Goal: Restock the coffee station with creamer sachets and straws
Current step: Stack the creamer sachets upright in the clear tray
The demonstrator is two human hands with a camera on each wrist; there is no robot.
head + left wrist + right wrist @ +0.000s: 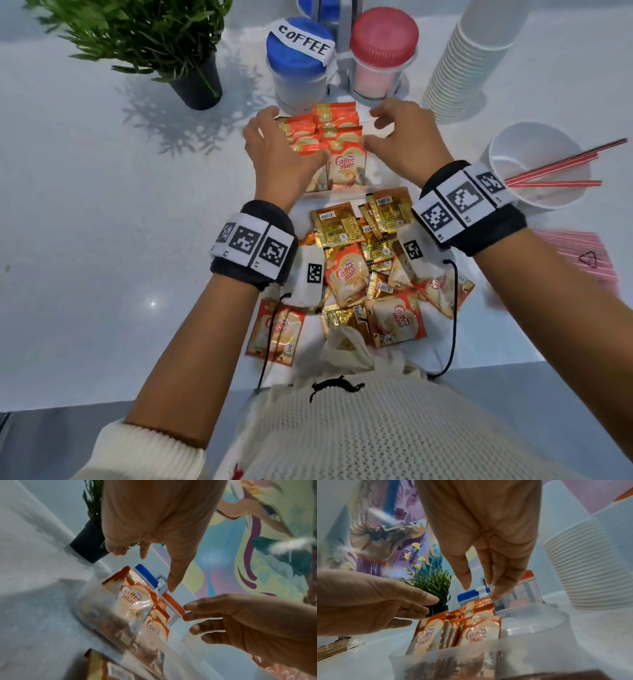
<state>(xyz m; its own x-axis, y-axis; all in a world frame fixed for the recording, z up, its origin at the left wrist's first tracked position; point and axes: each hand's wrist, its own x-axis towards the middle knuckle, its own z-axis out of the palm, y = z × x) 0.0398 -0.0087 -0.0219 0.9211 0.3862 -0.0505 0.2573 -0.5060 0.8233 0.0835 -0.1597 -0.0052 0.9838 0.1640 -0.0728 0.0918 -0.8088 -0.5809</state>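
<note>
left hand [274, 150] and right hand [400, 137] hovering either side of upright sachets [334, 137] | fingers spread, apparently gripping nothing | sachets' long axis vertical, between both palms

"coffee" on the blue-lidded jar's label [306, 40]; "coffee mate" on the creamer sachets [346, 164]

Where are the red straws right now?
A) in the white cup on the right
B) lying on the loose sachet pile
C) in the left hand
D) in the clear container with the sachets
A: in the head view the red straws lean out of the white cup standing to the right of the right hand, apart from the sachets and both hands.
</note>
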